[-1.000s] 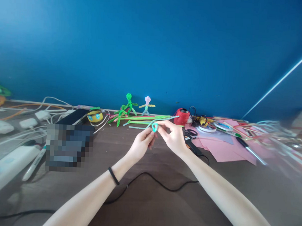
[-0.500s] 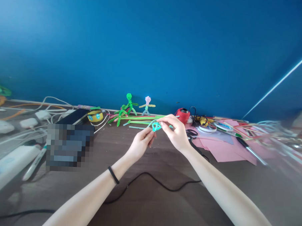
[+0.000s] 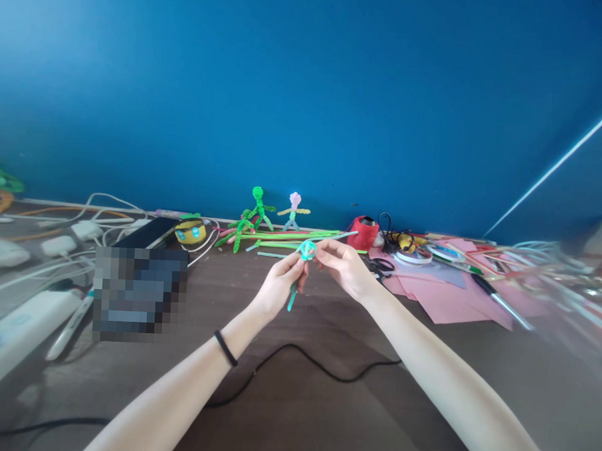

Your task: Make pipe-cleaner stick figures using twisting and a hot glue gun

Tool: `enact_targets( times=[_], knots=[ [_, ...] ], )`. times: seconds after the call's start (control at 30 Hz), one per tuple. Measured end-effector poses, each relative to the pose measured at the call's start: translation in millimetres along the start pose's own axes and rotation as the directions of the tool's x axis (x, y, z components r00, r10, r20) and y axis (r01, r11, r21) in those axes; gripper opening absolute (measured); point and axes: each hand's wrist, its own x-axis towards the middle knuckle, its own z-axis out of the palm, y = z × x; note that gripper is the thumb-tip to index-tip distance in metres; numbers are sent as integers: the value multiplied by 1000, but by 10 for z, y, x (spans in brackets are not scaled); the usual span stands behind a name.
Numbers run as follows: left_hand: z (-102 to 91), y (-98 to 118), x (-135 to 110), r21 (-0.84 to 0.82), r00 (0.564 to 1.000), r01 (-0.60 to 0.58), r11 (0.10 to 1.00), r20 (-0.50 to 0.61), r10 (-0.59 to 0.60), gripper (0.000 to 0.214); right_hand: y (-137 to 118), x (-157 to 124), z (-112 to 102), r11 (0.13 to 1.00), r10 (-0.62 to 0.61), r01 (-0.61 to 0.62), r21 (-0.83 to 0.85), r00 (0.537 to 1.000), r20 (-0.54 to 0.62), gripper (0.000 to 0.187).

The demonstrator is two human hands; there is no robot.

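A turquoise pipe cleaner (image 3: 307, 250), bent into a small looped ball, is held up over the desk between my hands. My left hand (image 3: 281, 281) pinches it from the left, and a straight end of it hangs below those fingers. From the right, the fingertips of my right hand (image 3: 345, 264) are closed at the ball's edge. Behind my hands lie loose green pipe cleaners (image 3: 310, 238). A green pipe-cleaner figure (image 3: 257, 203) and a pink-headed one (image 3: 294, 208) stand against the blue wall.
Red thread spool (image 3: 363, 235), black scissors (image 3: 379, 265) and pink paper sheets (image 3: 450, 298) lie to the right, with a black-handled knife or pen (image 3: 500, 301). On the left are a yellow tape roll (image 3: 189, 231), white cables and a power strip (image 3: 24, 330). A black cable (image 3: 324, 373) crosses in front.
The turquoise loops have turned and moved slightly left. A straight end now hangs under my left hand. My right hand has lowered a little, its fingers still at the loops.
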Motion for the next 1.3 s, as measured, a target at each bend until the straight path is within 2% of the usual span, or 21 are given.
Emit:
enact_targets(
  times=[0.13,0.33,0.53,0.63,0.77,0.97,1.3],
  knots=[
    [2,1,7,-25,1000,9,1000,11,-9,21,22,-8,40,996,-17,17,84,1000,9,24],
    [8,16,-2,-37,999,23,999,28,-22,21,43,-25,53,997,-66,67,25,998,-17,20],
    [11,43,-11,-66,999,27,997,42,-24,21,31,-21,44,996,-74,74,55,997,7,18],
    [24,65,-24,-101,997,64,993,43,-60,21,18,-27,50,992,-105,106,66,994,-13,18],
    [37,92,-38,-131,995,92,987,55,-86,23,-17,-56,81,994,-113,113,0,993,-38,19],
    [34,128,-42,-91,994,96,991,54,-91,22,-48,-89,124,987,-146,140,-85,987,-74,22],
    [11,116,-39,-41,996,68,997,62,-65,19,-26,-98,145,972,-168,149,-180,981,-93,25]
  ],
)
